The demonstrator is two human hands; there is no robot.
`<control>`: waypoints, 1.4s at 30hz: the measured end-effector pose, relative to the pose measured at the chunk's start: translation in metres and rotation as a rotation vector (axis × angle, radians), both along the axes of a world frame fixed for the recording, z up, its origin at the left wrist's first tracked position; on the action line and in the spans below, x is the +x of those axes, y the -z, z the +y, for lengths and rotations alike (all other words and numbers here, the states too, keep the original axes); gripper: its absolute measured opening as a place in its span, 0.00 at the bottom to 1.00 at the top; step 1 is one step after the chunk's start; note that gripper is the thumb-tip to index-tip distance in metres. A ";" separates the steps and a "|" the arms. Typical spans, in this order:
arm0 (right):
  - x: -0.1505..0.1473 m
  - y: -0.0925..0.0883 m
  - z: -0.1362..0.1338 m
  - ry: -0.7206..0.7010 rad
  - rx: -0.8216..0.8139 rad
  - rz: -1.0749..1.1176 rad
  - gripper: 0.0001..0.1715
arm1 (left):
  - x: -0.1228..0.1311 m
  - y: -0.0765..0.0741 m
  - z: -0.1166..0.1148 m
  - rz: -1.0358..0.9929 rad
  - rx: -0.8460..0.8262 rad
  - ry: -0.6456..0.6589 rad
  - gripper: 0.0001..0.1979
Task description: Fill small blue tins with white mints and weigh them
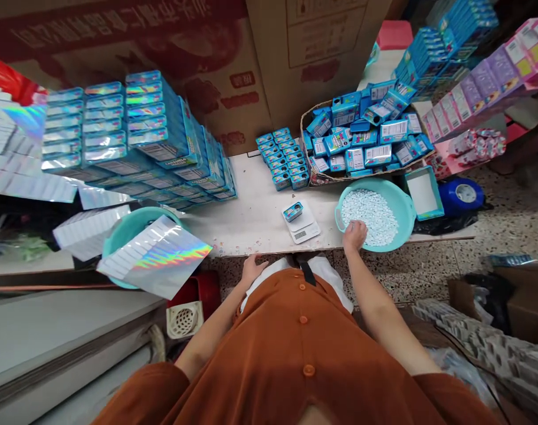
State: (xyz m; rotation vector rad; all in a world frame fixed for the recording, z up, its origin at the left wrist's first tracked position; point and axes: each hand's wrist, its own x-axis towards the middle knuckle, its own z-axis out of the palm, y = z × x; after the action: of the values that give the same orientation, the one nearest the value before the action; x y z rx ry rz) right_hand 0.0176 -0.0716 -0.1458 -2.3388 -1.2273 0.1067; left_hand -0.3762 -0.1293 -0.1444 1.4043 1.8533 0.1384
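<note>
Tabletop: a long white work surface (251, 218) stands before large brown printed cardboard boxes (233, 88), above a speckled floor (331, 274).
Basin: a round turquoise plastic basin (407, 213) at the table's front edge holds a heap of small white pellets (375, 209).
Right hand (355, 235): reaches over the basin's near-left rim to the pellets, fingers bunched; whether it grips any cannot be told.
Left hand (253, 269): rests, loosely open and holding nothing, on the white trousers (271, 273) by the table edge.
Scale: a flat white digital scale (307, 227), left of the basin, bears one small blue rectangular box (292, 211).
Behind: similar blue boxes (284, 158) in rows, beside an open cardboard carton (305, 133) heaped with more.
Left side: tall stacks of blue packs (154, 127).
</note>
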 end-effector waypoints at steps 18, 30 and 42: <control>0.043 -0.007 0.029 -0.216 -0.271 0.141 0.14 | -0.005 -0.001 0.013 -0.037 -0.002 0.107 0.15; 0.044 -0.022 0.028 0.000 -0.142 0.195 0.20 | -0.002 -0.007 0.044 -0.143 0.068 0.071 0.12; -0.092 -0.074 0.083 -0.433 0.041 0.404 0.13 | 0.056 -0.035 0.131 -0.322 0.184 0.149 0.13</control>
State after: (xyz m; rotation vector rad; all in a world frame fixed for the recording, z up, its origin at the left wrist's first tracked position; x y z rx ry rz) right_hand -0.0749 0.0115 -0.0715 -1.8561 -1.4737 0.6566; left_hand -0.3207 0.0015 -0.1099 1.5387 1.4965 0.4423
